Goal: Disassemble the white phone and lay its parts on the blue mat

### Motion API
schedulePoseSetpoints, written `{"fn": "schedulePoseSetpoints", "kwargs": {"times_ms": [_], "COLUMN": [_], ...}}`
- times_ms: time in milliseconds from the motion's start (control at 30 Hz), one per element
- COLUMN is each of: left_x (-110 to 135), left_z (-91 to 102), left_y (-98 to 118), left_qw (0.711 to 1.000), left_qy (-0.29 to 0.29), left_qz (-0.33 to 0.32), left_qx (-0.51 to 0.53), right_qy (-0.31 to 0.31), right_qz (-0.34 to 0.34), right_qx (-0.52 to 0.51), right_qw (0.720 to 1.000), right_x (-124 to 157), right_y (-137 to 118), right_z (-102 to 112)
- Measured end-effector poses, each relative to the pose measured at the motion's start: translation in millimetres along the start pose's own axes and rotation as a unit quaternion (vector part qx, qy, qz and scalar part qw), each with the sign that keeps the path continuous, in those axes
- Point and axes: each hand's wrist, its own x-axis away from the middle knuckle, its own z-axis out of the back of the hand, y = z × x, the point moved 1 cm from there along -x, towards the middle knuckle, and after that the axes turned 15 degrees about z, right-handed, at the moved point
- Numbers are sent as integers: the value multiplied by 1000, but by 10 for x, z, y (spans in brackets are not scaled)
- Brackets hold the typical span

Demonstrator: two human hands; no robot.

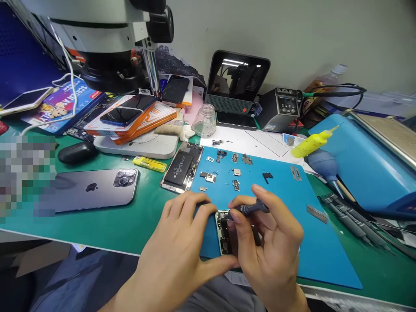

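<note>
My left hand (177,247) steadies an opened phone (224,236), its fingers at the far corner and its thumb along the near edge. The phone's inner parts show, partly covered by my hands. In my right hand (274,242) is a dark screwdriver (255,209), pinched between thumb and fingers and slanting over the phone; its tip is hidden. Beneath lies a blue work mat (325,260). Small phone parts lie on it beyond my hands, among them a metal piece (236,172) and a black bracket (267,176). A second opened phone with a battery (178,169) lies at the mat's left edge.
A microscope (104,39) overhangs the back left. On the left are a purple phone (94,186), a yellow lighter (150,164) and stacked boxes (130,123). A glass jar (206,121) stands behind. Tweezers (351,219), a blue air blower (323,164) and a yellow bottle (312,144) lie right.
</note>
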Motion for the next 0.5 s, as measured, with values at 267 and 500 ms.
{"fn": "schedulePoseSetpoints", "kwargs": {"times_ms": [267,500], "left_x": [-16,-34], "left_z": [14,50], "left_y": [-16,-16], "left_qw": [1000,997], "left_qy": [-23,-53], "left_qz": [6,26], "left_qx": [17,40], "right_qy": [-30,-104], "right_qz": [65,148], "right_qx": [28,-5], "right_qw": [997,983], "right_x": [-59,-174], "right_y": [-17,-21], "right_z": [5,37]}}
